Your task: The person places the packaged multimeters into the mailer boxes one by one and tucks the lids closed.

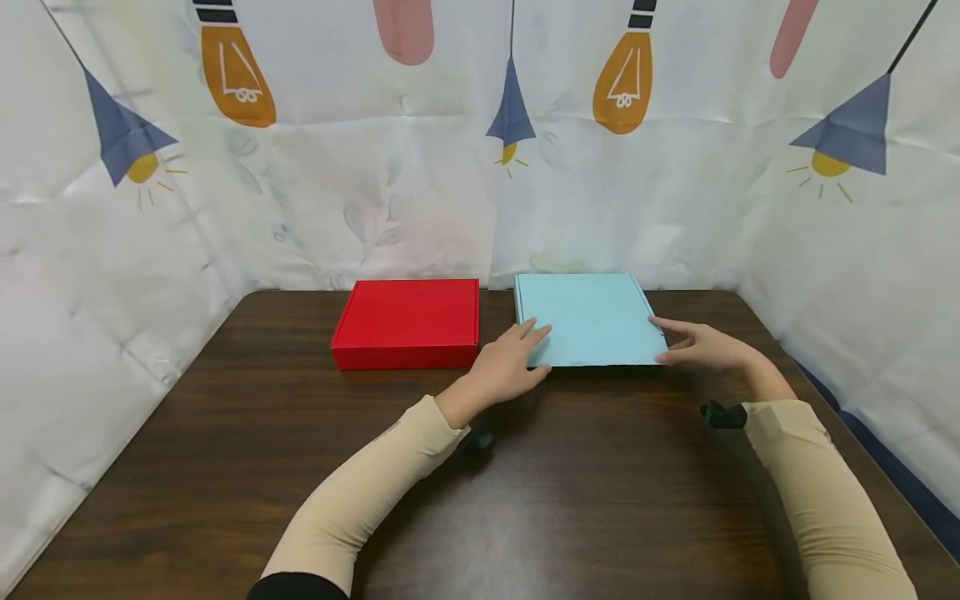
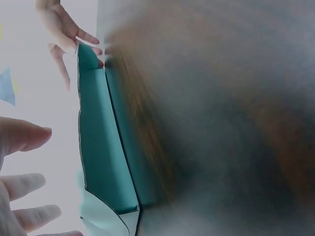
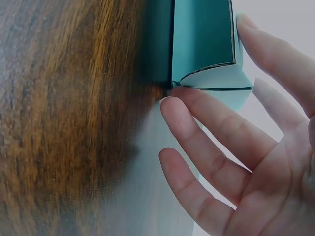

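Note:
A light blue cardboard box (image 1: pixel 588 321) lies at the far side of the table, right of centre. Its front shows in the left wrist view as a shaded teal recess (image 2: pixel 101 132) under the lid's edge. My left hand (image 1: pixel 506 364) is at the box's left front corner, fingers spread over the lid; whether they touch it I cannot tell. At the right side, my right hand (image 1: pixel 708 346) touches the box, its thumb and a finger extended about the front corner (image 3: pixel 211 73). The right hand's other fingers (image 3: pixel 189 184) stay off the box.
A closed red box (image 1: pixel 408 317) lies to the left of the blue one, with a gap between them. Both stand on a dark wooden table (image 1: pixel 570 483). Behind the table hangs a white curtain (image 1: pixel 322 183) printed with lamps and bulbs.

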`<action>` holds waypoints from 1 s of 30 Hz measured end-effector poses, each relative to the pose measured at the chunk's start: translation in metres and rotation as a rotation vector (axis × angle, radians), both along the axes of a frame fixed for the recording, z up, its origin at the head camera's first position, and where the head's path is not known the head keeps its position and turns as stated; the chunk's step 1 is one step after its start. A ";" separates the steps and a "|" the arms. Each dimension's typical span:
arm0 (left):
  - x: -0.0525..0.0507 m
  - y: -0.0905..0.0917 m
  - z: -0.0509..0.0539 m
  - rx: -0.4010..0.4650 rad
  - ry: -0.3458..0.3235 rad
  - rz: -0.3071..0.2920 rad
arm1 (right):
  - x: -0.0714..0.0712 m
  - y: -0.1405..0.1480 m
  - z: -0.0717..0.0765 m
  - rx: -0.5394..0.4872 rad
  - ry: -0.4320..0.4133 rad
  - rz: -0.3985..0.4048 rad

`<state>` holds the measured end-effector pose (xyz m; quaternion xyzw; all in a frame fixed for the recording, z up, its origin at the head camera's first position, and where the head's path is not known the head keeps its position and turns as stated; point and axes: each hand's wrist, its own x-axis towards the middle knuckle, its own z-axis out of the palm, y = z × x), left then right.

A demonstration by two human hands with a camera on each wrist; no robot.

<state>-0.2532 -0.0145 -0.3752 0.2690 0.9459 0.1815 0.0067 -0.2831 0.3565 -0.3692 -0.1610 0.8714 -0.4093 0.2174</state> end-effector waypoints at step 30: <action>-0.005 -0.025 -0.019 0.435 -0.213 0.195 | 0.000 0.000 -0.002 0.015 0.028 -0.006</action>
